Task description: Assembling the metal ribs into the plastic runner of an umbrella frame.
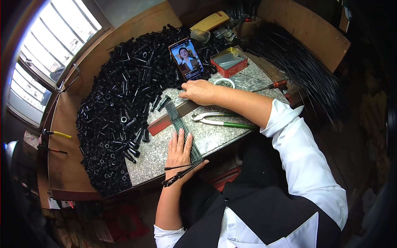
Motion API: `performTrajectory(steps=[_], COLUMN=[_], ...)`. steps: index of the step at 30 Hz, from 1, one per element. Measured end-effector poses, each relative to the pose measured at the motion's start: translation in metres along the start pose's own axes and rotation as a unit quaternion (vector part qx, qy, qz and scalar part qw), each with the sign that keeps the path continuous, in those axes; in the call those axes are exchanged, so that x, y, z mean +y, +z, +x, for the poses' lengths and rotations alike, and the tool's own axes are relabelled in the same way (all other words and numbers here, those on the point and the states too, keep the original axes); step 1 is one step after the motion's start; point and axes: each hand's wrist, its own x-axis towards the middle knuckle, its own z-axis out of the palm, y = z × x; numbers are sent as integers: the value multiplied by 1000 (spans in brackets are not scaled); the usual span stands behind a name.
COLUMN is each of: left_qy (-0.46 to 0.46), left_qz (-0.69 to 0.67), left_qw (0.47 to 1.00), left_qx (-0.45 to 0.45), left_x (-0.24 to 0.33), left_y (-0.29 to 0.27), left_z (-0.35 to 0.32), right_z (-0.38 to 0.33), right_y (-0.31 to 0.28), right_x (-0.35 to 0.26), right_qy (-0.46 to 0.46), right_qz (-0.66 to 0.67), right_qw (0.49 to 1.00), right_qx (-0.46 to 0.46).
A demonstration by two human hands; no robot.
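Observation:
My left hand (179,153) grips a bundle of thin dark metal rods (178,120), its fingers stretched along one side and its thumb at the near end. Several hinged black end pieces (175,178) hang across the back of that hand. Black tubular parts (164,103) are at the bundle's far end. Just beyond, my right hand (199,92) has its fingers curled closed; what they hold, if anything, is hidden. Under the rods lies a dark red bar (160,125) on the speckled board (149,161). Green-handled pincers (215,119) rest right of the bundle.
Black parts (120,87) are heaped at left. A phone (187,59) playing video leans behind my right hand. Near it stand a red tin (228,62) and a white bowl of small pieces (224,83). A red-handled screwdriver (277,84) and long black rods (297,58) lie at right.

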Motion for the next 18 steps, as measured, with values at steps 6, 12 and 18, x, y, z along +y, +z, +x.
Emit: performTrajectory(steps=[6,12,18], left_qy=[-8,-16,-19], left_qz=[-1,3,1], left_qw=[1000,1000,999], left_qx=[-11,-22,-25], left_x=[2,5,3], left_y=[0,-1,-2], left_z=[1,4,2], right_z=[0,-1,5], right_y=[1,6,8], right_x=[0,3,0], right_qy=[0,-9,-26], right_qz=[-4,-14,-27], right_qw=[1000,1000,999], right_qx=[-8,-2,-4])
